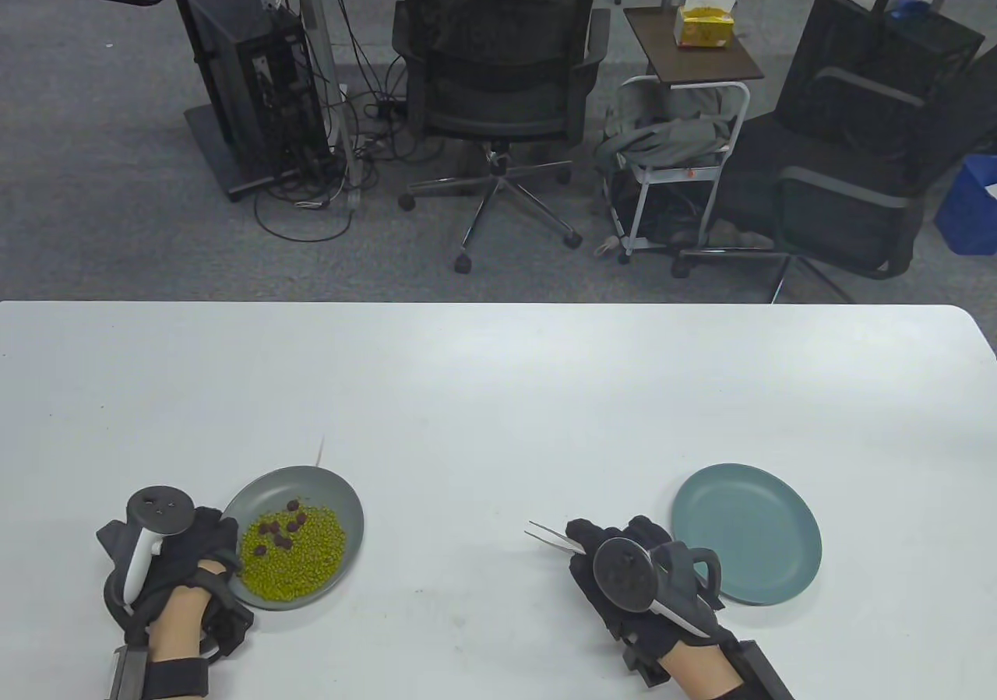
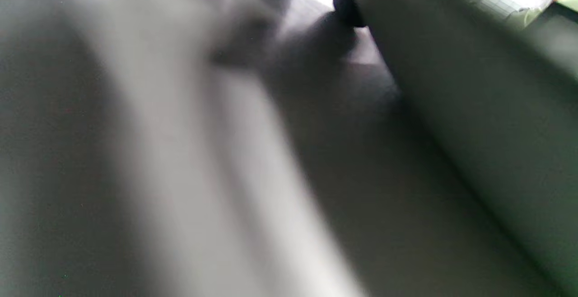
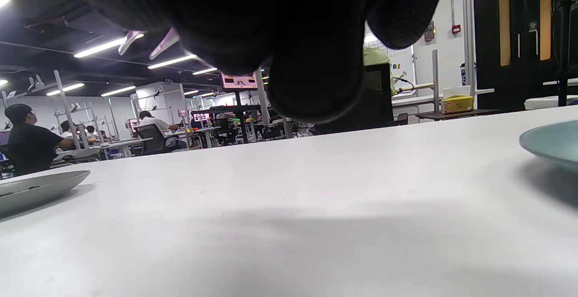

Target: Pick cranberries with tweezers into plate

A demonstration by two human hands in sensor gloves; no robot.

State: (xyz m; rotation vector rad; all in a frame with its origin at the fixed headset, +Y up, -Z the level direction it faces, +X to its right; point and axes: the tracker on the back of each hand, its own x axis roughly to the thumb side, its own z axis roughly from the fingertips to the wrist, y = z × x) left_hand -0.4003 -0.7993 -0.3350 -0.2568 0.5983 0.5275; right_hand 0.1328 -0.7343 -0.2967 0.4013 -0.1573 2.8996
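A grey plate [image 1: 347, 501] at the table's front left holds green beans [image 1: 300, 556] and several dark red cranberries [image 1: 282, 530]. My left hand [image 1: 206, 552] rests at that plate's left rim and grips its edge. My right hand [image 1: 615, 548] holds metal tweezers [image 1: 551, 536], tips pointing left and apart, empty. An empty teal plate [image 1: 748, 532] lies just right of my right hand. In the right wrist view the tweezers' tips [image 3: 149, 42] show top left, the grey plate [image 3: 40, 188] far left and the teal plate [image 3: 548, 143] far right. The left wrist view is a blur.
The white table [image 1: 498, 388] stretches wide behind both plates. Beyond its far edge stand office chairs [image 1: 498, 85], a computer tower [image 1: 257, 85] with cables and a small cart [image 1: 678, 163].
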